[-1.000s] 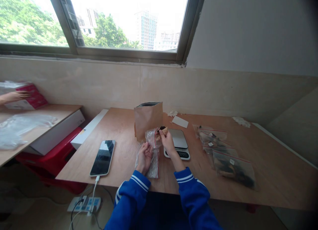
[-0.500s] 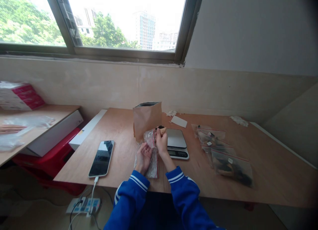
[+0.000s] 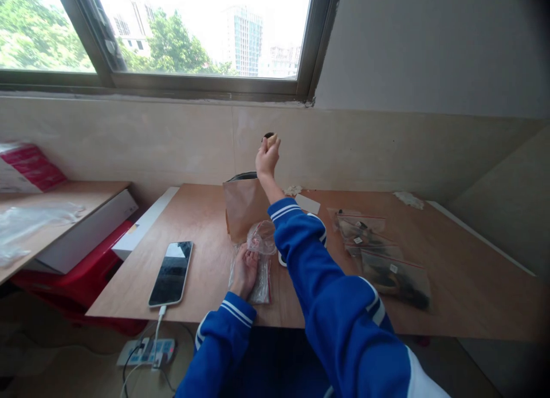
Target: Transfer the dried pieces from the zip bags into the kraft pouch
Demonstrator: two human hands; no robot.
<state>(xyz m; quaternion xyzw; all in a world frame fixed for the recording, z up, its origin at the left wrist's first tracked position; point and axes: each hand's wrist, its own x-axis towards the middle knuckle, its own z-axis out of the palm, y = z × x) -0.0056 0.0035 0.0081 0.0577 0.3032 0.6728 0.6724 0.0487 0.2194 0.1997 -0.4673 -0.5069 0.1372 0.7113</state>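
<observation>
Small tan-and-dark piece gripped up high in the right hand, clear plastic bag held by the left hand.

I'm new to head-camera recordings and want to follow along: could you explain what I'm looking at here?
There is no machine here: a person in blue sleeves works with two bare hands. Every picture comes from one camera worn on the head, looking forward and down.

The right hand is raised, holding a small tan-and-dark piece, too small to identify. The left hand holds a clear plastic bag.

On the wooden table stands an open brown paper bag. Left of it lies a smartphone with a white cable plugged in. Flat clear bags lie beneath the left hand, and a digital scale is mostly hidden by the right sleeve. Farther right are filled zip bags.
</observation>
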